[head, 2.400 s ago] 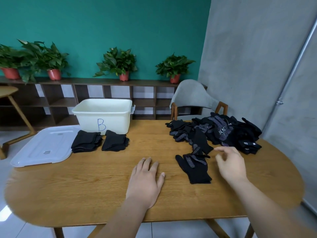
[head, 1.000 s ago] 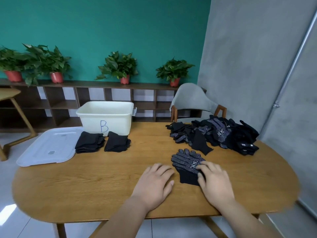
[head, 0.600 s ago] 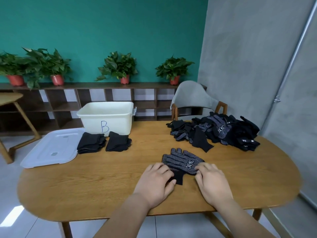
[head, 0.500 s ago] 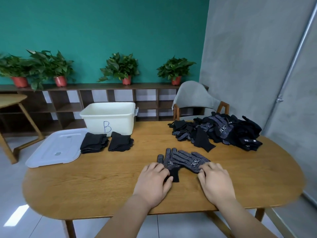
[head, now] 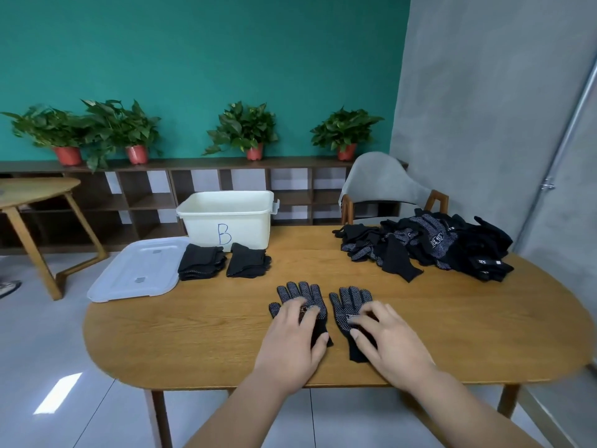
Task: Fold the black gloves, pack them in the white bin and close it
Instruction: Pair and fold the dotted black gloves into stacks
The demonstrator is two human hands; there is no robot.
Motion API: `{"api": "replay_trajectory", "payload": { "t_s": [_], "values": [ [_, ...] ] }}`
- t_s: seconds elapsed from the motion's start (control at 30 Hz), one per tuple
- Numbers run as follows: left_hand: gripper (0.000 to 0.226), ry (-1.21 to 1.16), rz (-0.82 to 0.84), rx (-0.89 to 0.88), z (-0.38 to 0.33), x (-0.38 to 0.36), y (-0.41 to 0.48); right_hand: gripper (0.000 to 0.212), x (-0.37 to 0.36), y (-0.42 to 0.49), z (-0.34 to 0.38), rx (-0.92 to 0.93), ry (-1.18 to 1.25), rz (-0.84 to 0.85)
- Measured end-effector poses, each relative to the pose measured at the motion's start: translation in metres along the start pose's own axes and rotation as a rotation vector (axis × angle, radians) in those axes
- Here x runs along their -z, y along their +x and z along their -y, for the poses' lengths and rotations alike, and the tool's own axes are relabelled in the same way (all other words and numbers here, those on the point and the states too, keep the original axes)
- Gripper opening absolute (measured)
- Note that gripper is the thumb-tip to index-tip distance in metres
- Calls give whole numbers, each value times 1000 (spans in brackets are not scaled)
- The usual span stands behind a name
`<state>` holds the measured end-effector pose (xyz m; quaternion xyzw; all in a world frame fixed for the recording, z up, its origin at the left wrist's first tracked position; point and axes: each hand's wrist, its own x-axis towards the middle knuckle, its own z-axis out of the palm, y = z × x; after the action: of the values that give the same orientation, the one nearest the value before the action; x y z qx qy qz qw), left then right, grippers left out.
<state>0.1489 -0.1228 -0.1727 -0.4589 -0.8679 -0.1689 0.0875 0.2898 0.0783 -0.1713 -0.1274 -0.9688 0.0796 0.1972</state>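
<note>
Now flat on the oval wooden table point(head: 193, 334), just apart and side by side: two black knit gloves with white grip dots. Under the left hand point(head: 292, 341) lies the left glove point(head: 298, 297); under the right hand point(head: 387, 337), the right glove point(head: 347, 302), each equally near its own. Long axes parallel, running straight ahead past the fingertips, glove fingers beyond, cuffs back under the palms.

Left hand spread almost flat, fingers straight, pressing, gripping nothing. Right hand slightly arched, fingers a little bent, tips resting on the knit; no pinch visible.

Probably calls for a sideways carry, one glove onto the other.

Well ahead and leftward of the fingers: open white plastic bin point(head: 248, 231), two folded black glove stacks point(head: 200, 261) before it, flat white lid point(head: 135, 270) beside.
</note>
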Motion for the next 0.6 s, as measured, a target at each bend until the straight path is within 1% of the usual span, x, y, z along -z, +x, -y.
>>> {"api": "replay_trajectory", "payload": {
  "t_s": [0.07,0.13,0.23,0.33,0.4,0.43,0.53,0.6],
  "values": [
    [73,48,180,12,1,-2,4,63,-8,4,8,-73,9,143],
    [78,95,317,21,1,-2,8,66,-10,9,10,-134,-56,299],
    [81,125,393,15,0,2,14,67,-4,21,9,-181,-113,429],
    [81,139,410,5,0,2,13,67,-4,30,6,-214,-122,476],
    [80,134,365,-16,0,1,8,67,-7,31,5,-215,-120,451],
    [78,126,330,-31,0,1,6,65,-9,29,5,-205,-123,408],
    [74,104,239,-84,1,1,0,64,-13,17,9,-107,-126,129],
    [71,101,212,-121,1,0,-2,62,-13,9,12,-32,-95,-20]
  ]
}}
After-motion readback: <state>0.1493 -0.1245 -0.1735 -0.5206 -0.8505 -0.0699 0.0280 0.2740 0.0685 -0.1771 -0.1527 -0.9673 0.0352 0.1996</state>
